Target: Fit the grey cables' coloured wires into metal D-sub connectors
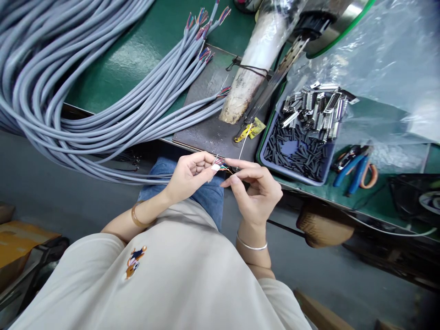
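My left hand (189, 176) is closed around the end of a grey cable, whose stripped coloured wires (222, 164) fan out past my fingertips. My right hand (256, 188) pinches those fine wires from the right, thumb and forefinger pressed together. Both hands hover over my lap, just in front of the bench edge. A large bundle of grey cables (85, 91) loops across the green bench (137, 50) at the left, its stripped ends (204, 27) lying at the top centre.
A blue tray (295, 158) holds small black tubes and metal connectors (316, 107). Blue-handled cutters (354, 167) lie to its right. A wrapped cylindrical post (254, 59) stands on a dark plate (209, 128). Clear plastic sheeting (378, 55) covers the right.
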Demonstrator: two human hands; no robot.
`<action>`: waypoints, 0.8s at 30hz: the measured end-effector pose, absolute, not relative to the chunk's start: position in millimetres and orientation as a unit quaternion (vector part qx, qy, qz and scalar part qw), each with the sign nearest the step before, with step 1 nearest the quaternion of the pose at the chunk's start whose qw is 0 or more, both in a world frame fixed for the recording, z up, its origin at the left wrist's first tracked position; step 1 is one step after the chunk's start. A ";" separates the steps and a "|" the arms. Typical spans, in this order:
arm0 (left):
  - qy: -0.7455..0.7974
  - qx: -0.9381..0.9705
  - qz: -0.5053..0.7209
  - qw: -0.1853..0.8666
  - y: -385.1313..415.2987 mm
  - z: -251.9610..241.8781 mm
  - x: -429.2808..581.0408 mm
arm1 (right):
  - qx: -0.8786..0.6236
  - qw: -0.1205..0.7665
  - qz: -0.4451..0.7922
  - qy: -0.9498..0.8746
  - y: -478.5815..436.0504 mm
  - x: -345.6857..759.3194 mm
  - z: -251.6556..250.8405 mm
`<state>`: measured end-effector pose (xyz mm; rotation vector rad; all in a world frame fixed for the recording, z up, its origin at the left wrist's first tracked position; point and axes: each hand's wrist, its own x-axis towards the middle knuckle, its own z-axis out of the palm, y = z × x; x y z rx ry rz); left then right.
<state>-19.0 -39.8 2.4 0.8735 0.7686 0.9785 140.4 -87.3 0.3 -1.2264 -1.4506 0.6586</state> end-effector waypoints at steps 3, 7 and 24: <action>0.352 0.389 0.448 0.724 -39.8 2.3 -19.1 | -0.522 0.546 0.269 -0.597 -88.6 139.5 -0.8; 0.355 0.393 0.454 0.716 -40.5 0.4 -19.3 | -0.545 0.567 0.250 -0.566 -88.8 138.2 0.1; 0.354 0.456 0.466 0.671 -42.7 -3.0 -16.1 | -0.578 0.534 0.308 -0.534 -82.1 132.0 6.9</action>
